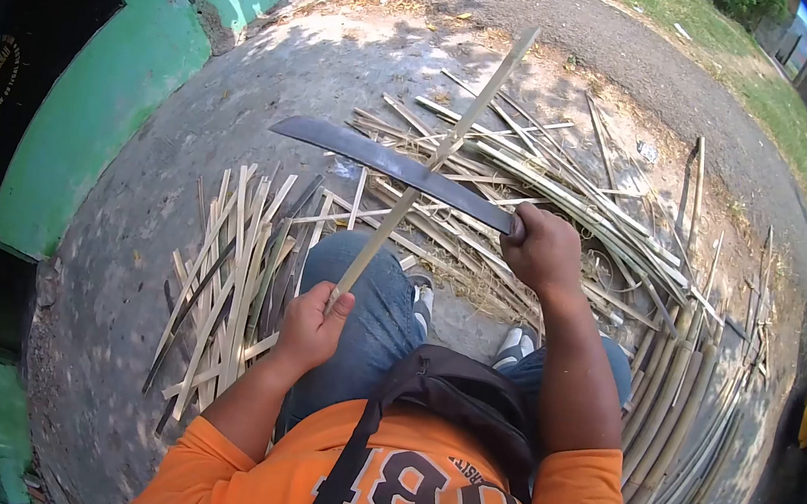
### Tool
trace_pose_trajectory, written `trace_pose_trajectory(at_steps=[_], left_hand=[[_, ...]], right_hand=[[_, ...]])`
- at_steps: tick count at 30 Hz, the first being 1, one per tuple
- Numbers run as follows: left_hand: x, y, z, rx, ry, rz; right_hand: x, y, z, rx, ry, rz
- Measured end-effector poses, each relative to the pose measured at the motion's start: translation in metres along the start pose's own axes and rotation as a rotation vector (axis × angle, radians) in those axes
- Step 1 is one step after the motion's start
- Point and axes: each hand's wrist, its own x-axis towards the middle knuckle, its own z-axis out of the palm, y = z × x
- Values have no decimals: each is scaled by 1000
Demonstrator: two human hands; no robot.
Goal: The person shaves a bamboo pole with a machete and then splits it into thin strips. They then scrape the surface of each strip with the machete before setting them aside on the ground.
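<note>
My left hand (311,326) is closed round the lower end of a long bamboo strip (380,234), which slants up and away to the right. In my right hand (546,253) is the handle of a machete (394,163). Its broad dark blade points left and crosses over the strip around the strip's middle. Below the blade and the strip is my bent left knee (356,266) in jeans.
A pile of split bamboo strips (219,280) lies on the concrete at left. More bamboo pieces and shavings (480,282) spread ahead of my feet. Whole bamboo poles (661,415) lie at right. A green wall (108,115) stands at left, and a road (553,19) runs beyond.
</note>
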Motion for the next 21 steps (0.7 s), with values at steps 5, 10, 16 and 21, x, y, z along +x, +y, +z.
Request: trace_pose_trajectory(at_steps=[5, 10, 16, 21], left_hand=[[6, 8, 2, 76, -19, -56], [4, 7, 3, 91, -49, 13], [2, 5, 6, 166, -12, 73], [5, 9, 3, 128, -53, 43]], right_hand=[[-4, -5, -3, -34, -26, -40], [-11, -29, 10, -17, -97, -245], [8, 15, 14, -64, -13, 60], [-7, -10, 16, -19, -65, -88]])
